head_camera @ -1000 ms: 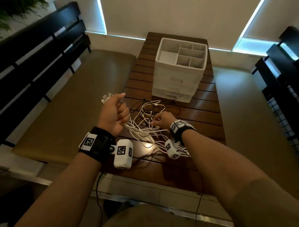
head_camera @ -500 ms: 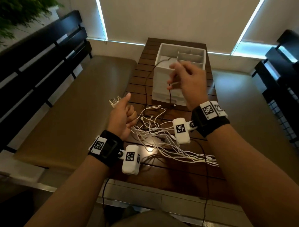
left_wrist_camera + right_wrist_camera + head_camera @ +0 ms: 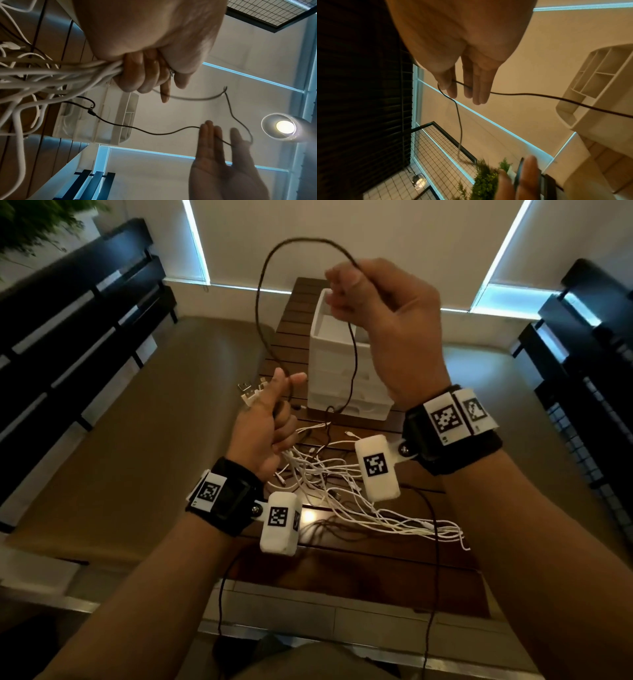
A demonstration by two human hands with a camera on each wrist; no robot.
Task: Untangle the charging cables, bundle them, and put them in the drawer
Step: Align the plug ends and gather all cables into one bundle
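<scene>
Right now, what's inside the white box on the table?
The box top shows only bare dividers and compartments in the right wrist view. The right hand hides part of it in the head view, and the closed drawers' insides can't be seen.

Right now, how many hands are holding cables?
2. The left hand grips the white cables low over the table; the right hand pinches the black cable, raised in front of the drawer unit. Neither hand is hidden.
</scene>
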